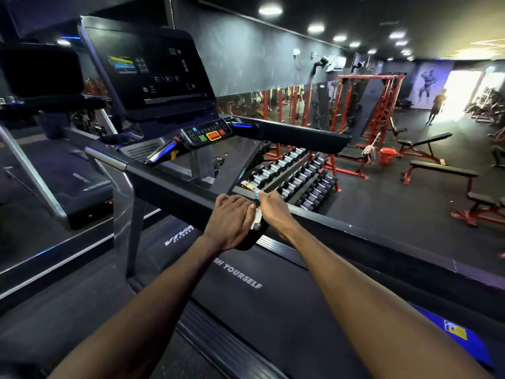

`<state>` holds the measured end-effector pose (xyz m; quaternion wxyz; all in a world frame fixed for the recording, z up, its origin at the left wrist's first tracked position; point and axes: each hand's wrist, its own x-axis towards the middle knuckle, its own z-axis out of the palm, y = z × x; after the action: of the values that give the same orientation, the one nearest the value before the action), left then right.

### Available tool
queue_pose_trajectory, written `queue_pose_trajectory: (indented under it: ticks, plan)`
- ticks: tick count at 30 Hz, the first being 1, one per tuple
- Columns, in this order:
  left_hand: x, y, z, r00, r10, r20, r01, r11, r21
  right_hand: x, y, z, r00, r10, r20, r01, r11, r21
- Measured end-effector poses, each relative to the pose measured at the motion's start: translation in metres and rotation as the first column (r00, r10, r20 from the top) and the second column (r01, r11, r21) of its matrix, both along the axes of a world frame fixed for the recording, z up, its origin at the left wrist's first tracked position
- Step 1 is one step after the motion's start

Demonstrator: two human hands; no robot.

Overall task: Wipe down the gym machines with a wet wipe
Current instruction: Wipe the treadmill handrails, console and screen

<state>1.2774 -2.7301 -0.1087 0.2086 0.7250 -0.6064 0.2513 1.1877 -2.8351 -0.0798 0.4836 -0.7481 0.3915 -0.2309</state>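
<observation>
I stand on a black treadmill, and its padded handrail [169, 187] slants from the console [153, 75] down toward me. Both hands meet at the rail's near end. My left hand [232, 220] lies flat over the rail end, fingers fairly straight and pressing on the edge of a white wet wipe [258, 216]. My right hand [273, 212] is curled beside it and pinches the wipe. A small blue bit [257, 197] shows at its thumb tip. Most of the wipe is hidden between the hands.
The belt [273, 310] reads "PUSH YOURSELF". The control panel [210, 134] sits below the screen, and a second treadmill [68, 181] stands on the left. A dumbbell rack [300, 173], red racks [369, 105], benches [442, 170] and an orange bucket [388, 156] lie to the right. A person [435, 106] stands far back.
</observation>
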Motion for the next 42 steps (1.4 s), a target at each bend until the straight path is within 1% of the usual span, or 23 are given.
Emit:
queue_pose_trajectory:
  ticks: [3,4,7,8,10,12,13,16,17,18,20,21,22,25,26,27,30,31,34,35,39,40,42]
  plan:
    - [-0.004,0.004,-0.001,0.98,-0.177,0.095,0.173,0.984,0.044,0.003,0.003,-0.005,1.0,-0.012,0.028,0.012,1.0,0.021]
    - [0.0,0.005,-0.002,0.978,-0.188,0.086,0.186,0.982,0.038,0.005,0.005,-0.008,0.998,-0.037,0.054,0.033,0.998,0.058]
    - [0.01,0.008,-0.004,0.998,-0.063,-0.019,0.06,0.993,-0.101,0.012,0.007,-0.019,0.985,-0.121,0.123,0.103,0.985,0.14]
    - [0.007,0.007,-0.003,0.999,-0.041,-0.017,0.039,0.993,-0.108,0.013,0.007,-0.021,0.981,-0.141,0.137,0.12,0.981,0.153]
    - [-0.003,0.004,-0.006,0.993,-0.103,0.062,0.106,0.993,-0.058,0.018,0.002,-0.027,0.979,-0.152,0.132,0.131,0.979,0.156]
    - [-0.003,0.005,-0.006,0.979,-0.176,0.106,0.179,0.984,-0.023,0.02,-0.001,-0.027,0.986,-0.127,0.107,0.113,0.985,0.129]
    - [0.003,0.005,-0.005,0.982,-0.164,0.089,0.167,0.985,-0.03,0.016,0.003,-0.02,0.99,-0.109,0.091,0.099,0.989,0.107]
    - [0.017,0.005,-0.003,1.0,-0.002,-0.024,-0.001,0.994,-0.112,0.011,0.007,-0.012,0.995,-0.082,0.053,0.079,0.995,0.053]
    - [0.014,0.003,-0.002,1.0,0.01,-0.019,-0.012,0.994,-0.105,0.012,0.004,-0.015,0.996,-0.076,0.053,0.074,0.996,0.042]
    - [0.009,0.002,-0.004,1.0,-0.024,0.016,0.025,0.997,-0.078,0.012,0.003,-0.016,0.997,-0.068,0.044,0.067,0.997,0.037]
    - [0.002,0.002,-0.008,0.98,-0.162,0.118,0.167,0.986,-0.027,0.014,0.0,-0.016,0.999,-0.034,0.017,0.034,0.999,0.031]
    - [0.005,0.002,-0.006,0.972,-0.194,0.131,0.198,0.98,-0.019,0.016,-0.003,-0.016,1.0,-0.008,-0.01,0.008,1.0,0.024]
    - [0.013,0.003,-0.004,0.978,-0.177,0.11,0.182,0.983,-0.029,0.016,-0.003,-0.014,0.999,0.013,-0.049,-0.013,1.0,0.01]
    - [0.031,0.004,-0.001,1.0,0.001,-0.023,-0.004,0.993,-0.117,0.016,-0.005,-0.009,0.987,0.027,-0.156,-0.038,0.997,-0.065]
    - [0.029,0.003,-0.001,0.999,0.024,-0.025,-0.027,0.994,-0.107,0.015,-0.004,-0.007,0.982,0.028,-0.186,-0.046,0.994,-0.095]
    - [0.025,0.002,-0.003,1.0,0.006,0.0,-0.006,0.996,-0.084,0.016,-0.005,-0.006,0.975,0.027,-0.22,-0.058,0.989,-0.134]
    - [0.025,0.005,-0.006,0.981,-0.154,0.114,0.157,0.988,-0.013,0.02,0.001,0.003,0.954,-0.005,-0.3,-0.072,0.967,-0.244]
    - [0.035,0.006,-0.004,0.983,-0.148,0.107,0.148,0.989,0.005,0.022,0.002,0.004,0.948,-0.012,-0.318,-0.085,0.954,-0.288]
    - [0.061,0.009,0.006,0.999,0.03,-0.024,-0.03,1.0,0.004,0.028,0.007,0.009,0.921,-0.038,-0.389,-0.122,0.917,-0.379]
    - [0.062,0.01,0.006,0.998,0.052,-0.031,-0.052,0.999,0.007,0.029,0.007,0.009,0.911,-0.044,-0.41,-0.132,0.91,-0.393]
    - [0.068,0.016,-0.004,0.99,-0.119,0.078,0.116,0.993,0.032,0.034,0.009,0.014,0.888,-0.053,-0.456,-0.181,0.872,-0.455]
    - [0.075,0.016,-0.003,0.995,-0.091,0.05,0.089,0.995,0.037,0.038,0.01,0.015,0.885,-0.06,-0.462,-0.19,0.859,-0.475]
    - [0.09,0.015,0.001,0.996,0.061,-0.07,-0.061,0.998,-0.004,0.048,0.016,0.018,0.881,-0.058,-0.47,-0.209,0.843,-0.495]
